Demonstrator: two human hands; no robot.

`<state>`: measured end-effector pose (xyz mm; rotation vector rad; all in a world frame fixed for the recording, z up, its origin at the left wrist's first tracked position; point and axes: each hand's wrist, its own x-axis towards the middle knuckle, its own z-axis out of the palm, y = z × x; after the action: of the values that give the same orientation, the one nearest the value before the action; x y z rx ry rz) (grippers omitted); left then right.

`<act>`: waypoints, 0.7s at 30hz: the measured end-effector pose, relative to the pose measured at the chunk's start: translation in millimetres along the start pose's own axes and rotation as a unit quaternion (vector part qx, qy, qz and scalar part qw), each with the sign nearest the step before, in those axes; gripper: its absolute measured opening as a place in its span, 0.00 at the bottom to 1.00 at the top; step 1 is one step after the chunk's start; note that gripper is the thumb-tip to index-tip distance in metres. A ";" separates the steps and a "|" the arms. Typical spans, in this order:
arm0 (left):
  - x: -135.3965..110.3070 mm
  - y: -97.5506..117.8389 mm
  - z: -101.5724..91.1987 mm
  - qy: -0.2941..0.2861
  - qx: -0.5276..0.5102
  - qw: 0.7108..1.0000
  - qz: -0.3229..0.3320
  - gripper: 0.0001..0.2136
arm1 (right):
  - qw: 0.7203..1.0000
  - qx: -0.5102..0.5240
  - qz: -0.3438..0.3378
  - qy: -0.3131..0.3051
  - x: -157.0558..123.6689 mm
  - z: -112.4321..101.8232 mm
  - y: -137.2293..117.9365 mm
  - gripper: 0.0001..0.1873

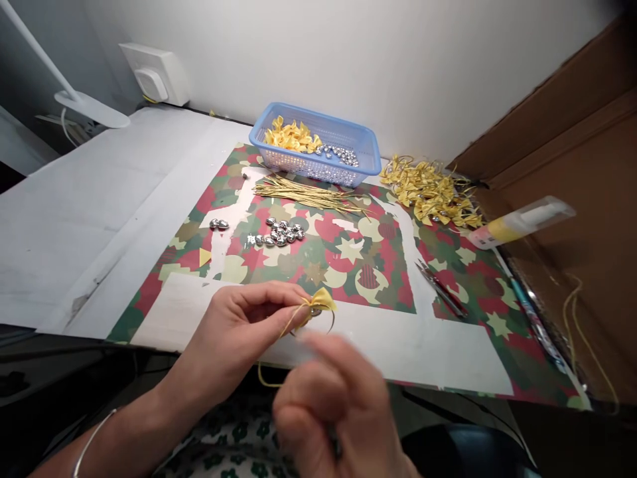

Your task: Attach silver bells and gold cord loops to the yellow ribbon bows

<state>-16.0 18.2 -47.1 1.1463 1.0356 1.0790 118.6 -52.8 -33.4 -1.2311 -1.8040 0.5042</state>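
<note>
While the yellow bow (324, 299) sits just below the frame's centre, pinched by the left hand (243, 322), a slackened pinch could loosen its cord loop (333, 321). Lower, the right hand (338, 405) is too blurred to tell its grip.

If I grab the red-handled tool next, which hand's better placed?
Probably your right hand: it looks nearer the red-handled tool, though blur hides whether it holds anything. Your left hand is pinching the yellow bow, so it would have to let go.
</note>
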 end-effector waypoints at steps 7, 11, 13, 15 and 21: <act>1.3 0.8 5.7 -0.002 -0.078 0.994 -0.073 0.04 | 0.998 -0.004 0.061 0.020 15.8 -28.6 21.5 0.09; 0.2 4.8 7.2 -0.017 -0.134 0.986 -0.101 0.04 | 0.998 -0.045 -0.019 0.044 24.2 -29.1 28.6 0.13; -0.7 6.6 7.2 -0.022 -0.165 0.979 -0.118 0.03 | 0.994 -0.074 -0.030 0.072 25.4 -27.2 31.6 0.16; -1.0 7.2 6.9 -0.025 -0.192 0.971 -0.137 0.02 | 0.991 -0.090 -0.031 0.089 24.8 -25.8 33.6 0.17; 2.5 6.1 6.5 -0.028 -0.246 0.950 -0.191 0.02 | 0.986 -0.121 -0.043 0.104 23.8 -26.8 34.9 0.15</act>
<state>-9.8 20.1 -40.5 0.5419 0.8340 0.9154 156.6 -20.2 -33.9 -1.3098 -1.7653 0.1042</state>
